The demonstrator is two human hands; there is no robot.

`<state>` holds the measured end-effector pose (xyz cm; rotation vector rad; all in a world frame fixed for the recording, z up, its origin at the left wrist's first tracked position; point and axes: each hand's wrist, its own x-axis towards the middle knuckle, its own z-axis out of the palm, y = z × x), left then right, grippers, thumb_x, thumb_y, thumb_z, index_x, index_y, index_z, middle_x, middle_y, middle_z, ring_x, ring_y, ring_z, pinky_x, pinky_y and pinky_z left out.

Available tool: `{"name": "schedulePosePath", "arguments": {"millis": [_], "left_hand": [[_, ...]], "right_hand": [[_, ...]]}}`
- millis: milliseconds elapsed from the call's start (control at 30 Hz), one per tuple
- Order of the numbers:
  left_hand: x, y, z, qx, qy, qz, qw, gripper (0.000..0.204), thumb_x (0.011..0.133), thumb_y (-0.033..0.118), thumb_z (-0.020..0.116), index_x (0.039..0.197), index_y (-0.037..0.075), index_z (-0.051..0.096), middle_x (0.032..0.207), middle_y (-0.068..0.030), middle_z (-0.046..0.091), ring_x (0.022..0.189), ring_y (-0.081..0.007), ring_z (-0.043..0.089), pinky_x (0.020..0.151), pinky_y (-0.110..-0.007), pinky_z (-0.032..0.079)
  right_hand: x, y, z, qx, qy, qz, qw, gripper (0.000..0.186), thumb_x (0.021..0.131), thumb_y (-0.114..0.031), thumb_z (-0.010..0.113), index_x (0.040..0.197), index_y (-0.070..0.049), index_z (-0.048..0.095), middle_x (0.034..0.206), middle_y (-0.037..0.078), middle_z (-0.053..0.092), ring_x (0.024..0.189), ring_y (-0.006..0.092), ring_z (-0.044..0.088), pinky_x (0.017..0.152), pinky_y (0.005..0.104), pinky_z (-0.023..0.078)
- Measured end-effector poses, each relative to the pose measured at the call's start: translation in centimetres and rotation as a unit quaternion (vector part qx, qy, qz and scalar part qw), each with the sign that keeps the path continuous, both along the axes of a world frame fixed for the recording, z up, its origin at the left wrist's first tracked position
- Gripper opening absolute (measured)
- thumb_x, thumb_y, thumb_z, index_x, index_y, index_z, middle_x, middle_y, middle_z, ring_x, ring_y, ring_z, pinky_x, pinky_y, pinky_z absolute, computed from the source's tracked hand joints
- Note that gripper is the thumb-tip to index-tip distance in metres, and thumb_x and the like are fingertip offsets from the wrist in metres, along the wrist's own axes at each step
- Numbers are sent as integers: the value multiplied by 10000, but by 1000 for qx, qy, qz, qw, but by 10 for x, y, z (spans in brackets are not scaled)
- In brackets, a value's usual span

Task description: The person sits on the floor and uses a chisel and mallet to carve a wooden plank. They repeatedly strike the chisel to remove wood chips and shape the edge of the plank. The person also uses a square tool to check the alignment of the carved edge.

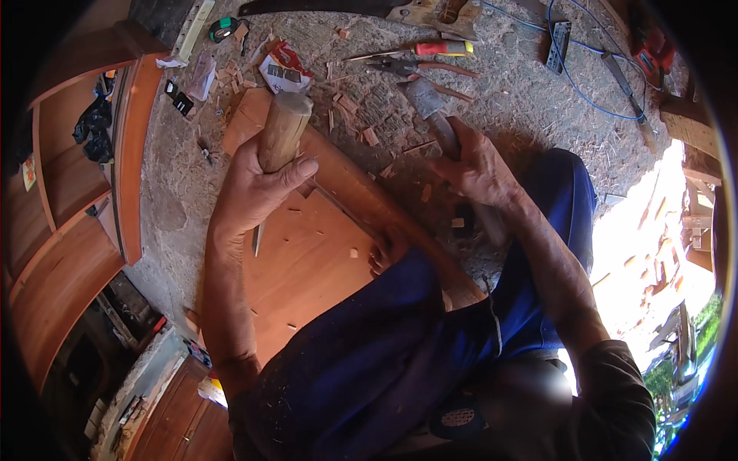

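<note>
Left hand: the left hand (257,184) is closed around a round wooden post (283,131), fingers (296,167) clamped across its shaft; the post is held upright with its cut end towards the camera, apparently so that it is steadied on the board below.
Post's lower end: a slim, pale tip is seen under the left hand at the board's surface; whether it belongs to the post cannot be told.
Right hand: the right hand (477,169) is wrapped on the handle of a hatchet (430,107), fingers shut on it; the grey blade is raised beyond the knuckles and kept apart from the post, to its right.
Board: a flat reddish wooden panel (307,261) is laid on the floor and is pinned by a bare foot (388,247) near its right edge, so it seems to be kept from sliding.
Legs: blue trousers (400,346) are seen over the panel's near part; the person is crouched above the work.
Floor: a concrete floor (530,107) strewn with sawdust and wood chips (370,137) is seen around the panel.
Nearby tools: a handsaw (369,9), a red-handled screwdriver (438,48), pliers (415,67) and a blue cable (573,61) are left well beyond the panel, within reach.
Left side: reddish wooden shelving (131,154) is stood at the floor's edge.
</note>
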<state>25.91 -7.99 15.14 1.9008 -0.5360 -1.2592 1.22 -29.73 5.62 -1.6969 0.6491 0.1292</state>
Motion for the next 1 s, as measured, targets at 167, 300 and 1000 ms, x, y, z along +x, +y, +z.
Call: {"name": "schedulePosePath", "arguments": {"millis": [167, 300, 1000], "left_hand": [[21, 57, -35, 45, -283, 94, 953, 252, 922, 169, 777, 1071, 26, 632, 878, 13, 640, 814, -62, 583, 749, -248, 514], [6, 57, -42, -82, -240, 253, 934, 179, 941, 156, 750, 949, 52, 604, 727, 19, 570, 603, -47, 499, 536, -232, 431], [-30, 46, -41, -328, -335, 379, 798, 199, 879, -79, 696, 898, 29, 530, 655, -30, 530, 474, -84, 468, 440, -249, 381]], "right_hand": [[-1, -2, -27, 8, 21, 38, 999, 420, 859, -163, 695, 1204, 12, 532, 784, 112, 666, 624, 175, 648, 569, 353, 513], [-6, 3, -32, 31, 42, 37, 998, 420, 859, -163, 696, 1199, 17, 531, 773, 107, 651, 606, 175, 642, 536, 355, 507], [-6, 40, 17, 84, 59, 56, 993, 322, 892, -151, 684, 1133, 5, 539, 758, 105, 695, 518, 124, 570, 471, 318, 460]]}}
